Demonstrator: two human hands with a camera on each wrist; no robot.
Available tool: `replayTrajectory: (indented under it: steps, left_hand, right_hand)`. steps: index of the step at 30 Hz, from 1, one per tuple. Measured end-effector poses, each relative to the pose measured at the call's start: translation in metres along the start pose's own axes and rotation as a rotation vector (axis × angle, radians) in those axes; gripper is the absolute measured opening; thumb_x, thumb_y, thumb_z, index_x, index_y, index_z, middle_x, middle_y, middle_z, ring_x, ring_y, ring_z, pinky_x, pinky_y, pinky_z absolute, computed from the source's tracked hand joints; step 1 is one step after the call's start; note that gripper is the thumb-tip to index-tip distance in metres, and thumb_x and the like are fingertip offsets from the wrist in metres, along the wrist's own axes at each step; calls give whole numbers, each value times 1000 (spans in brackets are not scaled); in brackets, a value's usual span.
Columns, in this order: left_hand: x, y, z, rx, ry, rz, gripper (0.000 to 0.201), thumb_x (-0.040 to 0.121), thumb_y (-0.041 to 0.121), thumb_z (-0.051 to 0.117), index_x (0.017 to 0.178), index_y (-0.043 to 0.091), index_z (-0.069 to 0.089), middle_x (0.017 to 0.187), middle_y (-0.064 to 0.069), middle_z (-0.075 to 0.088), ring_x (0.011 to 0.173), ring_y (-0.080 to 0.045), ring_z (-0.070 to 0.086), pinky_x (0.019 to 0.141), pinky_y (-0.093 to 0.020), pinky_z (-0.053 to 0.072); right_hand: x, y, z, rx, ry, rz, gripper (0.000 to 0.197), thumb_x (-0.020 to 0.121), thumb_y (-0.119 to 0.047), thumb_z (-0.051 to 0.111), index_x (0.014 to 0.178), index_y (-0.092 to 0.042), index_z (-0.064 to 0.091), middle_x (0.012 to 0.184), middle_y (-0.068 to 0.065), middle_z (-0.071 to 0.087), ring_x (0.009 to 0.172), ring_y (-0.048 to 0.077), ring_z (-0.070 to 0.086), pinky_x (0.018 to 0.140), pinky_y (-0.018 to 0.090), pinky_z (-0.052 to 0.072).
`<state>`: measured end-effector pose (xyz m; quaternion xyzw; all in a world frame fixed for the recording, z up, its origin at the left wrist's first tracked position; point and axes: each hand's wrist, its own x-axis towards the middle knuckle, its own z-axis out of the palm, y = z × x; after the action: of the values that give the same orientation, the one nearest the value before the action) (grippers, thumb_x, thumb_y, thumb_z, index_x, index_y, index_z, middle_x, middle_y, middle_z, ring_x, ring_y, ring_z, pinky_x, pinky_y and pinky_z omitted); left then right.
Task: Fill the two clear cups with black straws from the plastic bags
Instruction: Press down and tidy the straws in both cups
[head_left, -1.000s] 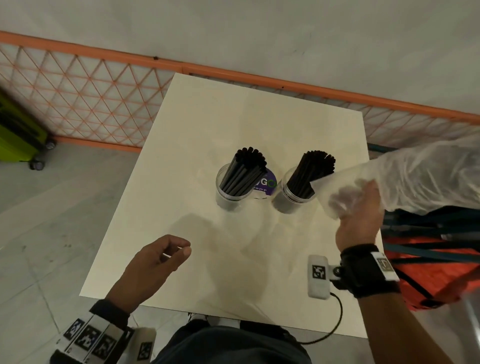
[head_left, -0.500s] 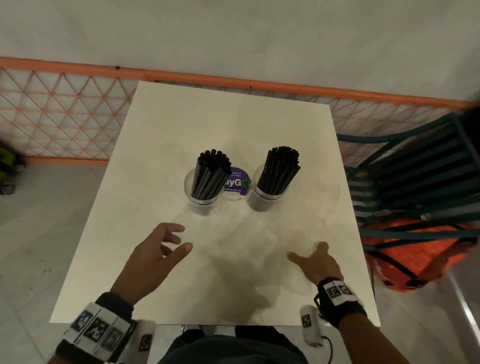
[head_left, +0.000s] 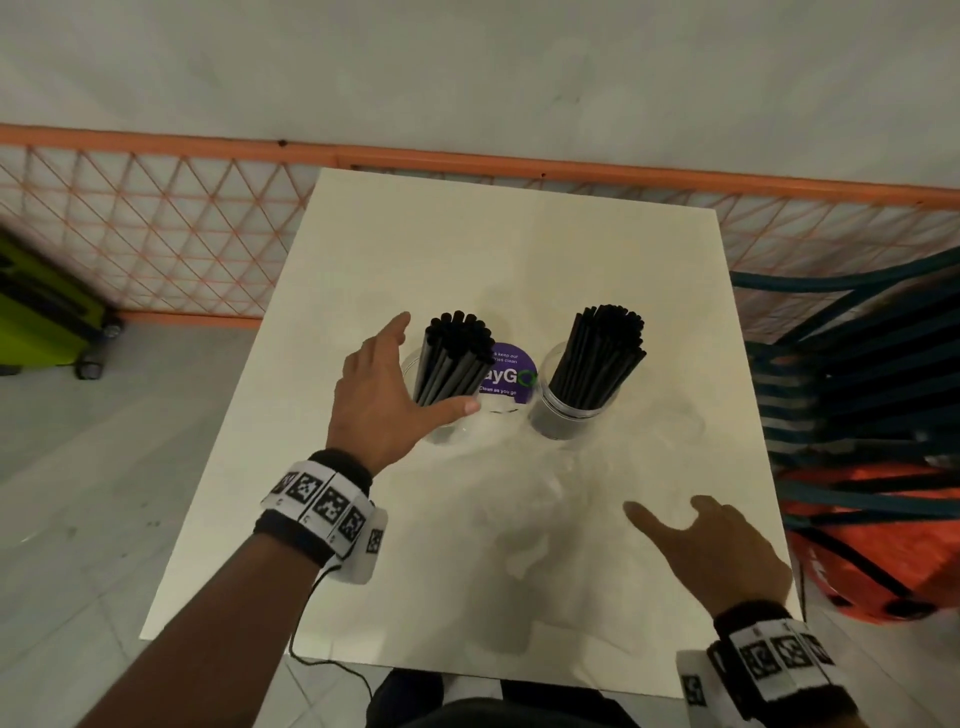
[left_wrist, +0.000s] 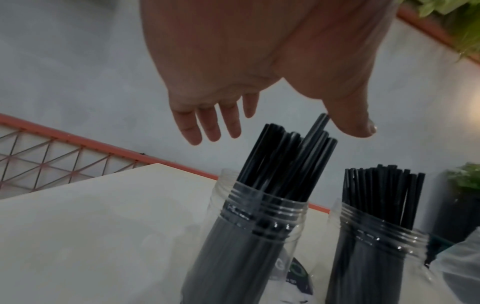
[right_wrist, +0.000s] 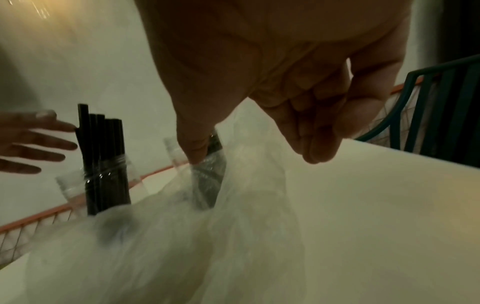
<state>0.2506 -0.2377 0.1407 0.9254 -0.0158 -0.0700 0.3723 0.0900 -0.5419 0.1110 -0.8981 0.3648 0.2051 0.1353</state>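
Note:
Two clear cups stand mid-table, each packed with black straws: the left cup (head_left: 441, 426) and the right cup (head_left: 569, 415). My left hand (head_left: 415, 371) is open, its spread fingers and thumb on either side of the left cup's straws (head_left: 457, 353). In the left wrist view the thumb hangs just beside one raised straw (left_wrist: 315, 125). My right hand (head_left: 670, 517) hovers low over the table's front right with loosely curled fingers and holds nothing. A crumpled clear plastic bag (right_wrist: 207, 236) lies on the table beneath it, in front of the cups.
A purple round sticker (head_left: 506, 371) lies on the white table (head_left: 415, 234) between the cups. An orange mesh fence (head_left: 156, 234) runs behind. Stacked teal chairs (head_left: 857, 389) over an orange object stand at the right, a green case (head_left: 36, 322) at the left.
My right hand let go of the bag it held up at the right and came down over the table. My left hand reached forward from the front edge to the left cup's straws.

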Motion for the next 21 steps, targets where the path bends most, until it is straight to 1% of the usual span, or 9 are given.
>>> replayTrajectory:
  steps: [2,4,6,8,10,13,15,18,21]
  left_hand:
    - [8,-1,7,5,-2,-2,124,52,71,80,153,27,23,152,1,44,140,-25,37,112,-51,37]
    - [14,-4,16,-3,4,-16,128,48,74,80,153,25,24,153,1,44,142,-24,36,114,-51,35]
    - [20,-7,26,-15,17,-19,130,43,81,75,150,26,27,152,1,45,144,-24,36,115,-53,34]
    - [26,-9,36,2,38,-1,127,41,86,70,147,29,30,147,1,50,143,-24,38,116,-54,31]
    - [29,-10,44,46,62,31,119,44,86,70,143,31,34,142,1,54,141,-25,40,116,-55,28]
    - [30,-7,49,92,107,76,103,53,74,77,139,30,40,137,0,57,138,-27,41,117,-57,24]
    - [31,-8,51,92,116,90,97,57,66,80,138,28,43,135,0,58,137,-28,41,117,-58,23]
    - [35,-11,54,94,125,131,93,59,68,66,139,27,42,133,2,59,134,-28,45,114,-59,26]
    - [38,-13,54,114,112,141,90,63,66,52,142,26,37,138,0,56,135,-29,45,114,-60,26]
  right_hand:
    - [2,10,-9,73,44,-5,104,57,-101,33,127,-27,52,124,1,63,108,26,61,92,48,49]
    - [4,16,-20,123,85,-61,90,61,-97,34,115,-27,55,108,-3,65,94,20,63,84,44,53]
    - [2,10,-33,181,99,-184,72,66,-88,38,104,-29,58,96,-9,66,82,12,62,76,37,53]
    - [-3,-7,-45,242,98,-356,49,70,-78,44,93,-37,58,90,-15,66,71,3,61,67,30,50]
    - [-6,-32,-54,294,112,-530,33,75,-70,52,88,-41,57,88,-18,65,69,3,61,63,27,50]
    - [-7,-82,-58,374,133,-771,26,82,-58,60,97,-38,61,97,-22,60,83,0,60,68,24,51]
    - [-6,-119,-57,398,159,-894,38,83,-59,59,111,-33,61,110,-20,58,97,1,57,79,23,50]
    - [-2,-167,-51,367,155,-1013,62,86,-60,58,136,-25,48,136,-8,50,123,11,48,98,23,40]
    - [-1,-204,-42,329,118,-1044,81,84,-64,58,148,-20,33,153,-1,35,139,16,32,109,26,29]
